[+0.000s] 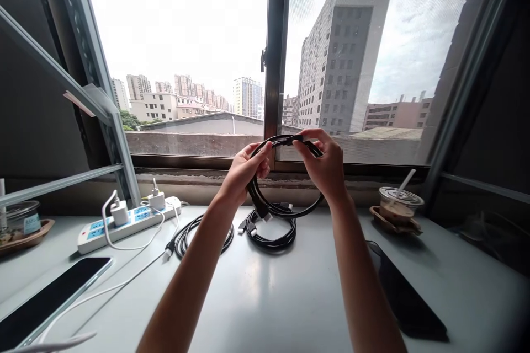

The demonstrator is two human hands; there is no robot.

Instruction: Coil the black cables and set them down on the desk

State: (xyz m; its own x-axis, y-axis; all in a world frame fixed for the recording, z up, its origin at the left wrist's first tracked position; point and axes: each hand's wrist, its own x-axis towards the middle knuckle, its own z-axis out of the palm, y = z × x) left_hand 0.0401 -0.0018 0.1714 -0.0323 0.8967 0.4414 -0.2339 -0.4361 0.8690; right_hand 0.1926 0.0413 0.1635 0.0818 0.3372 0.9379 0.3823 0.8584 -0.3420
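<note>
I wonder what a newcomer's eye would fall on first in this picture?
Probably the black cable, looped and held up mid-picture by the left hand and right hand. Outside, a tall building rises at upper right. Two more coils lie below on the table, a white power strip to their left.

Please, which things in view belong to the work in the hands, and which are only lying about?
Part of the work:
black cable coil, held by left hand and right hand
probably the middle coil and left coil, similar black cables

Only lying about:
power strip with white chargers
left phone
dark flat object at right
right cup
left cup
</note>
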